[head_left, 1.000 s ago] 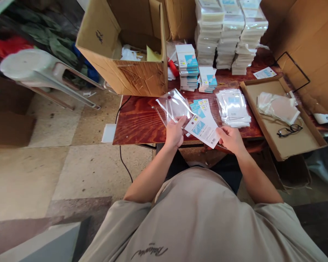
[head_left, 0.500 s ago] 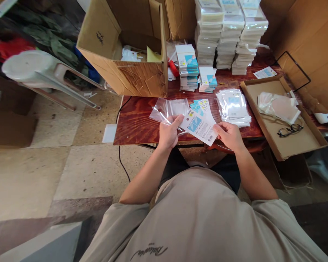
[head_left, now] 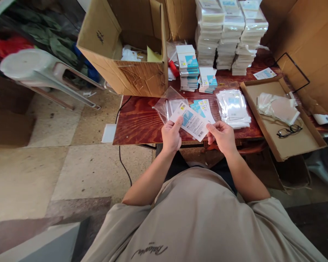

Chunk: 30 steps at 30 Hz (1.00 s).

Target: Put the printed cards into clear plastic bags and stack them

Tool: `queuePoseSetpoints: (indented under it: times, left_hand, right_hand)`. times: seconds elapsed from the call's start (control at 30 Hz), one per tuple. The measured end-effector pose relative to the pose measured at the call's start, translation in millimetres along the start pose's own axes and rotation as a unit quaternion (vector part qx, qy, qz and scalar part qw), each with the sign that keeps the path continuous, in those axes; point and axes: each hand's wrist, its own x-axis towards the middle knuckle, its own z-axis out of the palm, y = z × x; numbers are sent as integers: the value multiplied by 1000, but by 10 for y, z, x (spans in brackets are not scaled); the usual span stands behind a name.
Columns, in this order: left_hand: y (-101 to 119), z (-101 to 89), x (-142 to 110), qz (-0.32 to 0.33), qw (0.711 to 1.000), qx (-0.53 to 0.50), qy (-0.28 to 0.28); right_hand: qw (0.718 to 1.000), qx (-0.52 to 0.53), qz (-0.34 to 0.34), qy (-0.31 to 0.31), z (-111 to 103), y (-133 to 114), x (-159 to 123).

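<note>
My left hand (head_left: pixel 172 137) pinches the left edge of a printed card (head_left: pixel 193 123), white with a blue picture and a barcode, thumb on top. My right hand (head_left: pixel 222 137) has the card's lower right corner between thumb and fingers. A clear plastic bag (head_left: pixel 163 105) spreads out behind the card and my left fingers; whether those fingers also grip it, I cannot tell. Just beyond the card, several fanned blue and white cards (head_left: pixel 203 108) lie on the table. Right of them sits a pile of clear bags with cards inside (head_left: pixel 234 109).
An open cardboard box (head_left: pixel 142 78) stands at the table's back left. Behind are stacked cards (head_left: pixel 187 62), a shorter card stack (head_left: pixel 207 78) and tall stacks of clear packets (head_left: pixel 231 36). A shallow cardboard tray (head_left: pixel 295 147) at right holds glasses (head_left: pixel 289 131) and plastic packaging (head_left: pixel 278 105).
The card has shifted left and slightly up, with its left part now over the clear bag. My right hand has moved left with it, and the bag has turned more upright.
</note>
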Motion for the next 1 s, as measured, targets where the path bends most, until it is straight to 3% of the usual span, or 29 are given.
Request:
queuePoseSetpoints:
  times: [0.2, 0.4, 0.5, 0.63, 0.73, 1.0]
  left_hand:
    - [-3, -67, 9, -6, 1000, 4, 17]
    - [-136, 12, -114, 28, 1000, -1, 1]
    - [-186, 40, -178, 3, 1000, -14, -11]
    - [-88, -14, -131, 10, 1000, -6, 18]
    - [-31, -34, -107, 7, 999, 13, 40]
    - [-89, -1, -248, -3, 1000, 22, 0]
  right_hand:
    - [1000, -10, 3, -25, -23, 122, 24]
    - [998, -34, -35, 38, 132, 164, 24]
    - [999, -13, -32, 30, 203, 170, 6]
    - [999, 3, -31, 12, 170, 206, -64]
    - [998, -6, -37, 52, 144, 231, -88]
    - [998, -21, -28, 61, 165, 258, 12]
